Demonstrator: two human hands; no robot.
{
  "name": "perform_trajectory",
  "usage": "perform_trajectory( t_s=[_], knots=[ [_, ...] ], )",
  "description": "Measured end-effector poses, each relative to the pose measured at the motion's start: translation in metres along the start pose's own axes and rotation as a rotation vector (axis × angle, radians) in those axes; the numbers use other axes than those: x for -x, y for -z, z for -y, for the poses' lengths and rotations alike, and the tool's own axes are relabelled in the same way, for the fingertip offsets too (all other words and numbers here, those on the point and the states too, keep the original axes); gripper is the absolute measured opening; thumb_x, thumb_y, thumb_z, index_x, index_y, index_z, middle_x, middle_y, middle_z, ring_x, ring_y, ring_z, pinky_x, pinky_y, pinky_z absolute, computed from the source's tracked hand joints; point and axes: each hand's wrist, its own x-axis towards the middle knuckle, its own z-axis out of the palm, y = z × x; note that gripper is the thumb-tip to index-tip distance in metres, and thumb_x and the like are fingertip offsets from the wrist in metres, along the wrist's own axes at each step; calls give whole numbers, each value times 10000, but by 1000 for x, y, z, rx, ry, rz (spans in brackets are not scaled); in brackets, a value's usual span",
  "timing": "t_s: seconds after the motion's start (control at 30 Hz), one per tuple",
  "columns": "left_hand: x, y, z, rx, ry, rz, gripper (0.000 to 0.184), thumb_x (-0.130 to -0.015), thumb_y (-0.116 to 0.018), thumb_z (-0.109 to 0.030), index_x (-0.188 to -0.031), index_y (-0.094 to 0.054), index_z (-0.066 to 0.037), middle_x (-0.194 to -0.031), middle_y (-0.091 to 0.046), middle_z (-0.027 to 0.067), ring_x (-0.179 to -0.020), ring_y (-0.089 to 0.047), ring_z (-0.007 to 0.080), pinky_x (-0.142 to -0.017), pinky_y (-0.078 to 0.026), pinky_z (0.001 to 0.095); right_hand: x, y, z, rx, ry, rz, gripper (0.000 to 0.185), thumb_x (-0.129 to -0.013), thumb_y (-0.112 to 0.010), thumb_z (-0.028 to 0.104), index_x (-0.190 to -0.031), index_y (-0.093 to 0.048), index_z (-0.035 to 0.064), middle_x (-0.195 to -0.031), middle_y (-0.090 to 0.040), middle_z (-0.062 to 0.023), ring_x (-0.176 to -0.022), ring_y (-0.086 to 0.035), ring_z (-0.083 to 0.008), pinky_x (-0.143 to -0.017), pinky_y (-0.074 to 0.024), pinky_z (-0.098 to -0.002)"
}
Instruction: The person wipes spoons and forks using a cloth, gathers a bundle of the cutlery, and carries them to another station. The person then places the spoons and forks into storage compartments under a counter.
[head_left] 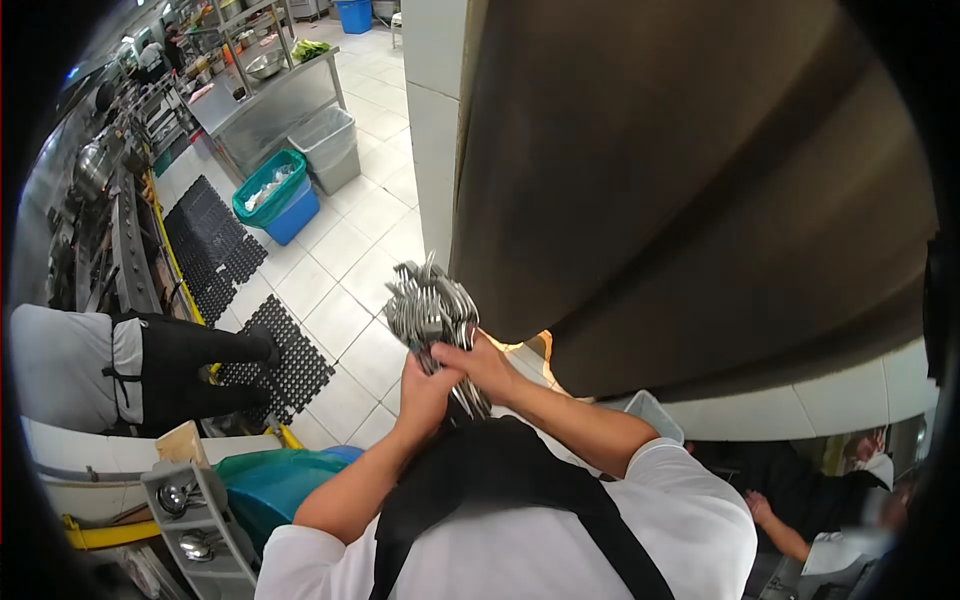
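Observation:
A thick bundle of shiny metal cutlery (432,305) stands upright in front of my chest, heads up; several pieces look like forks. My left hand (424,388) is closed around the handles from the left side. From the right, my right hand (482,368) wraps the same bundle, its thumb meeting the left one. Handle ends stick out below both hands, close to my black apron (490,465). Parts of the handles are hidden behind the fingers.
A dark brown curtain-like sheet (680,190) hangs at right. At left are a co-worker (70,370), black floor mats (275,360), a blue bin (293,215) with a green liner and a grey bin (335,160). A grey cutlery holder (165,480) stands lower left. Another person's hand (760,508) shows lower right.

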Motion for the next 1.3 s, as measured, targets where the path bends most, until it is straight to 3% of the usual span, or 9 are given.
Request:
perform_trajectory(
  t_s=[0.27, 0.47, 0.7, 0.8, 0.9, 0.93, 1.03, 1.07, 1.3],
  knots=[
    [-251, -31, -24, 55, -71, 141, 246, -807, -629, -28, -1052, -639, -7, -938, -670, 46, -837, -638, 126, -746, -510, 285, -204, 116, 73, -40, -84, -114, 351, -895, -620, 215, -1169, -601, -3, -1055, -666, -93, -940, -638, -173, -839, -519, -321],
    [-386, -85, -40, 35, -9, 331, 227, -794, -653, -45, -1017, -657, -3, -913, -682, 59, -811, -650, 139, -720, -515, 307, -276, 191, 127, -172, -60, -416, 287, -889, -585, 244, -1054, -651, 18, -985, -679, -103, -874, -658, -184, -801, -532, -343],
    [-425, -198, -27, -116, 88, 701, 156, -753, -668, -45, -905, -671, -8, -791, -675, 51, -731, -650, 132, -670, -512, 306, -216, 275, 154, -333, 168, -743, 347, -892, -591, 311, -1087, -640, 29, -982, -689, -102, -870, -664, -205, -807, -533, -354],
    [-420, -248, -13, -131, 53, 862, 187, -730, -679, -53, -910, -663, -6, -793, -672, 57, -726, -643, 146, -672, -501, 312, -176, 296, 163, -386, 265, -902, 356, -886, -598, 322, -1099, -637, 39, -959, -687, -84, -846, -660, -208, -809, -533, -351],
    [-417, -296, 11, -243, -19, 920, 227, -707, -697, -98, -904, -666, 11, -799, -674, 77, -745, -640, 153, -695, -496, 309, -140, 330, 162, -355, 398, -1144, 352, -875, -581, 304, -1096, -639, 36, -998, -683, -100, -927, -656, -235, -879, -515, -364],
    [-416, -312, 19, -285, -32, 969, 383, -698, -735, -163, -1012, -637, 34, -863, -686, 130, -830, -670, 222, -772, -505, 332, -128, 339, 160, -344, 456, -1170, 353, -872, -585, 296, -1109, -633, 40, -1023, -675, -93, -949, -646, -229, -887, -506, -363],
    [-406, -340, -16, -519, -37, 1023, 592, -689, -770, -235, -1156, -558, 60, -995, -682, 196, -971, -669, 306, -861, -498, 360, -108, 336, 182, -327, 611, -1244, 363, -865, -591, 276, -1145, -614, 45, -1077, -658, -77, -996, -627, -219, -904, -489, -363],
    [-409, -351, -25, -568, 4, 1123, 752, -679, -791, -299, -1247, -472, 77, -1108, -648, 246, -1076, -637, 356, -921, -483, 378, -104, 334, 189, -345, 658, -1273, 369, -864, -589, 270, -1155, -609, 43, -1081, -655, -76, -998, -628, -222, -904, -489, -365],
    [-432, -445, -24, -570, 55, 1409, 701, -680, -792, -285, -1192, -456, 57, -1021, -657, 279, -1009, -658, 379, -871, -516, 424, -74, 397, 210, -418, 810, -1399, 459, -877, -539, 311, -1245, -560, 37, -1171, -624, -94, -1071, -606, -255, -958, -467, -397]
  ],
)
